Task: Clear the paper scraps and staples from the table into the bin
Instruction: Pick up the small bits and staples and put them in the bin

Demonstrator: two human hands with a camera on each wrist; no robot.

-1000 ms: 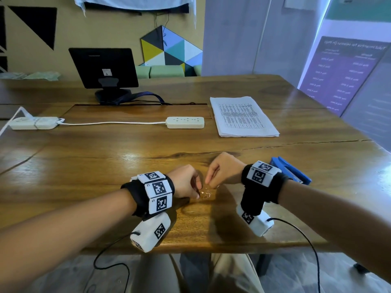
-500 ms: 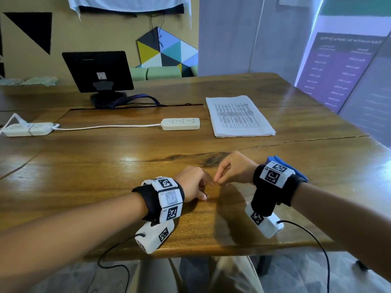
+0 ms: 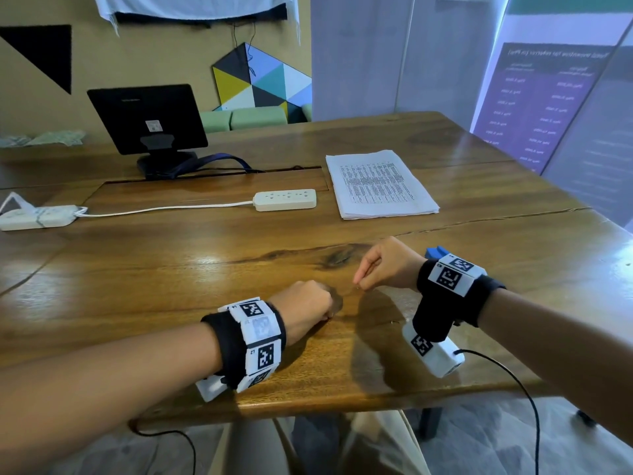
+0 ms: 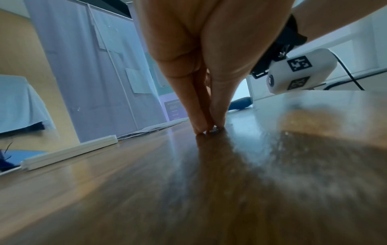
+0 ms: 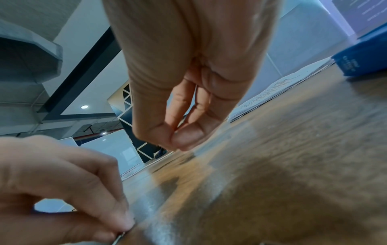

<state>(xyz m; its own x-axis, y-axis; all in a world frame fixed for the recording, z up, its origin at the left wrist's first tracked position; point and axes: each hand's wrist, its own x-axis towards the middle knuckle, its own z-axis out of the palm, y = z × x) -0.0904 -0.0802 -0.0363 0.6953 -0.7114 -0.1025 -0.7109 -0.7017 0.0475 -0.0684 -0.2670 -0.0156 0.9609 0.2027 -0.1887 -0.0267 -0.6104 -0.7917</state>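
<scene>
My left hand point(image 3: 329, 315) is curled fingertips-down on the wooden table point(image 3: 171, 269) near its front edge. In the left wrist view the left hand point(image 4: 206, 131) pinches a small shiny staple point(image 4: 215, 131) against the wood. The right wrist view shows the same left-hand pinch point(image 5: 125, 229) at the lower left. My right hand point(image 3: 357, 284) hovers just above the table to the right of the left hand, thumb and forefinger pressed together point(image 5: 173, 140) on a thin sliver that looks like a staple. No bin is in view.
A stack of printed paper point(image 3: 380, 183) lies at the back right. A white power strip point(image 3: 284, 199) lies mid-table and another point(image 3: 37, 217) at the left edge. A black monitor point(image 3: 147, 121) stands behind. A blue box point(image 5: 360, 63) sits behind my right wrist.
My right hand has lifted and drawn away to the right of the left hand. The left hand stays fingertips-down on the table. The small glinting pile between the hands no longer shows.
</scene>
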